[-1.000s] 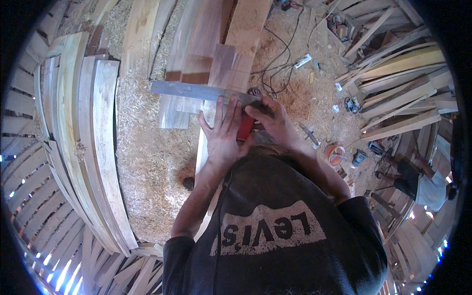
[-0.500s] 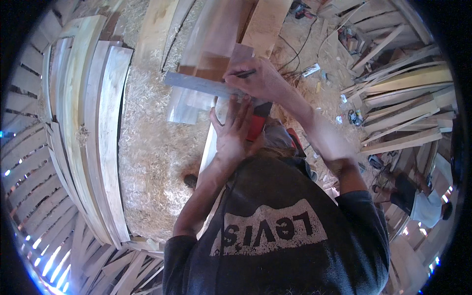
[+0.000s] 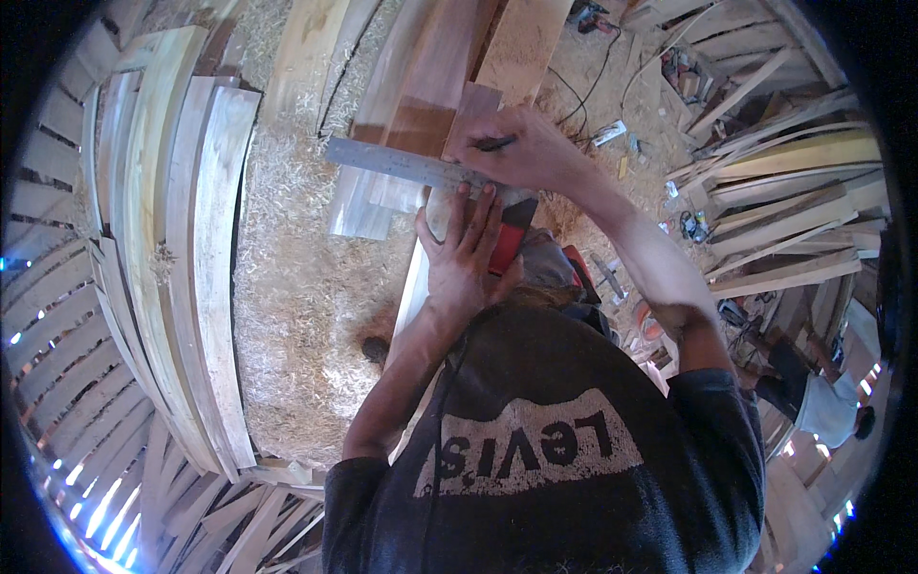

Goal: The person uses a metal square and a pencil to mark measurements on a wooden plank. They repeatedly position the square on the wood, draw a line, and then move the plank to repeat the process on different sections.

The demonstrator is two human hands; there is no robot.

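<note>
A metal ruler [image 3: 397, 165] lies crosswise over several light and brown boards [image 3: 421, 115]. The fingertips of my left hand [image 3: 462, 253] press near its right end, fingers stretched out and thumb apart. Just beyond the ruler, my right hand [image 3: 526, 153] is closed round a dark pencil or pen [image 3: 492, 143], low over the boards. Its writing tip is hidden by my fingers. A red and black object [image 3: 510, 234], partly covered, sits just right of my left hand.
Long planks [image 3: 215, 258] lie stacked on the left, beside shavings [image 3: 296, 316] on the ground. On the right are piled timber [image 3: 794, 210], a power tool [image 3: 588, 17] with its cord, and a small white box [image 3: 608, 133]. Another person [image 3: 827, 402] is at the far right.
My right hand has shifted slightly to the right along the ruler, still holding the pencil or pen. My left hand stays pressed at the ruler.
</note>
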